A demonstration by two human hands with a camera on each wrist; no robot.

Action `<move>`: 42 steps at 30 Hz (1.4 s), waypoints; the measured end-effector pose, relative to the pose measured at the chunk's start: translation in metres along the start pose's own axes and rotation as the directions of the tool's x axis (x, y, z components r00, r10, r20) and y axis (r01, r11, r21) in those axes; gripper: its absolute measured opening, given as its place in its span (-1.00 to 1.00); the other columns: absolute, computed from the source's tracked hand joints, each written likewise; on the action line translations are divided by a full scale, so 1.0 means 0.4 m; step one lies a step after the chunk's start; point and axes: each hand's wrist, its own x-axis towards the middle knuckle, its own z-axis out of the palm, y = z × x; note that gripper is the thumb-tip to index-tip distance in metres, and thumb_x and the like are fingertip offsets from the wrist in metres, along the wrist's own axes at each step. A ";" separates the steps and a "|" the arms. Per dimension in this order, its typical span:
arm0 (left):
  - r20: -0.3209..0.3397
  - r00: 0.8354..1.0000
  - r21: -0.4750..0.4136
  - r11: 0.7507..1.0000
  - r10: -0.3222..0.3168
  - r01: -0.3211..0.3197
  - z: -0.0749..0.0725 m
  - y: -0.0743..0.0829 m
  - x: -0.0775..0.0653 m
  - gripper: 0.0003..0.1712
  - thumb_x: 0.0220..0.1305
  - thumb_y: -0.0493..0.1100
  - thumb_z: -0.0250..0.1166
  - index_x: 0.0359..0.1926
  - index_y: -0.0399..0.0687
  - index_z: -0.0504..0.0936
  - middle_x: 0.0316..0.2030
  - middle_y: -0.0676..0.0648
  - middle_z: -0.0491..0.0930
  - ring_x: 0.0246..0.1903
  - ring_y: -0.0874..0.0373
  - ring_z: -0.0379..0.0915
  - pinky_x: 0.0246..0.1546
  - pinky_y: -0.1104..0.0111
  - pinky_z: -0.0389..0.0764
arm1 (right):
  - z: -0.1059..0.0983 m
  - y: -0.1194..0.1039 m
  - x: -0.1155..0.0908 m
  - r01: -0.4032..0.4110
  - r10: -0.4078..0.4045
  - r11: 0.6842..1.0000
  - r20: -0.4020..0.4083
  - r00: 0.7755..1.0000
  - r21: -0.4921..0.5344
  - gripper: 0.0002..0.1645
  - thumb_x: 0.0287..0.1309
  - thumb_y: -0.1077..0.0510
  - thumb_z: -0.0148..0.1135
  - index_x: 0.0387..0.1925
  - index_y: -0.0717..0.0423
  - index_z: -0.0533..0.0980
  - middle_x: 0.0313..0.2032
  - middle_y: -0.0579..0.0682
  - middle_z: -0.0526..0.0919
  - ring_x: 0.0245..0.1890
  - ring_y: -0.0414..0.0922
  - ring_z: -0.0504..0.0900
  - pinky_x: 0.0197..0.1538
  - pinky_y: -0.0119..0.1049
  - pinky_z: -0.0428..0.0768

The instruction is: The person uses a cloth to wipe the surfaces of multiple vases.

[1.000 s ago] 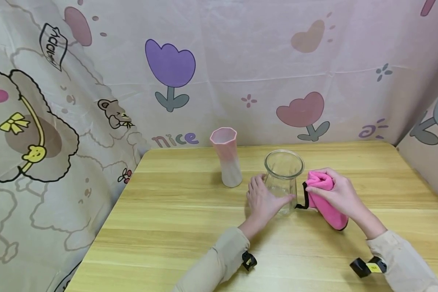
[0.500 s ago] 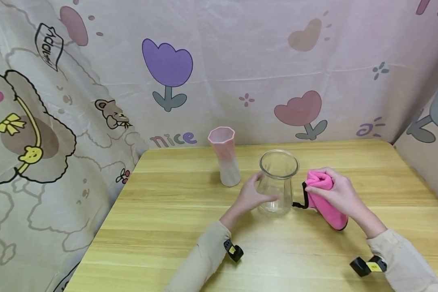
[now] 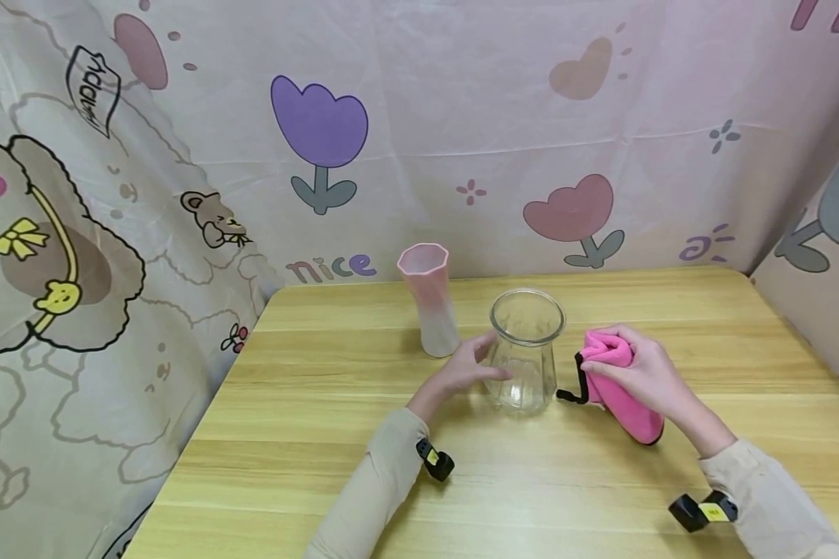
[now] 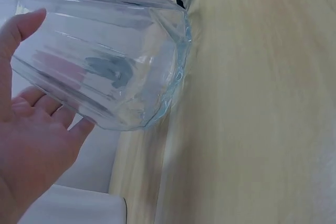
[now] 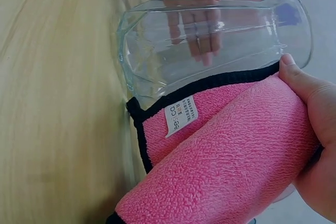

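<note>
Head view: clear glass jar (image 3: 524, 369) stands upright on the wood-grain worktop (image 3: 308, 435), between the two hands. Left hand (image 3: 461, 369) is at the jar's left side, thumb toward the front, fingers toward the back, uncurled and loosely spread; contact with the glass cannot be judged. Right hand (image 3: 646, 376) pinches a folded pink cloth (image 3: 632, 415) to the right of the jar; its black-edged corner is just beside the jar's base. Right wrist view: white label (image 5: 181, 115) on the cloth. Pink-and-white vase (image 3: 433, 310) upright, behind and left of the jar. Patterned backdrop (image 3: 426, 93) beyond.
</note>
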 end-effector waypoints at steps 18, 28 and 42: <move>-0.152 0.976 -0.010 0.987 0.155 -0.159 0.004 -0.024 -0.028 -0.27 -0.12 -0.32 0.44 0.15 -0.23 0.37 0.08 -0.14 0.42 0.10 0.02 0.32 0.14 0.28 0.39 | 0.003 -0.086 0.055 0.081 -0.072 0.994 -0.110 0.991 0.073 -0.46 -0.20 0.20 0.46 -0.08 0.18 0.49 -0.20 0.14 0.62 -0.27 -0.53 0.46 -0.30 -0.67 0.49; -0.144 0.979 -0.010 0.989 0.142 -0.145 0.003 0.027 -0.061 -0.28 -0.10 -0.37 0.40 0.15 -0.32 0.35 0.10 -0.22 0.39 0.10 -0.07 0.31 0.15 0.22 0.38 | 0.038 -0.083 0.048 0.034 -0.031 0.986 -0.023 0.999 0.161 -0.48 -0.16 0.20 0.43 -0.08 0.19 0.48 -0.22 0.15 0.62 -0.32 -0.47 0.52 -0.34 -0.55 0.58; -0.144 0.978 -0.020 0.988 0.151 -0.155 0.006 0.033 -0.054 -0.28 -0.13 -0.39 0.41 0.13 -0.37 0.36 0.06 -0.26 0.42 0.08 -0.12 0.34 0.14 0.16 0.37 | 0.094 -0.006 0.017 0.073 -0.072 0.997 0.163 0.984 0.003 -0.59 -0.11 0.05 0.40 -0.25 0.16 0.46 -0.43 -0.07 0.57 -0.45 -0.25 0.49 -0.43 -0.42 0.54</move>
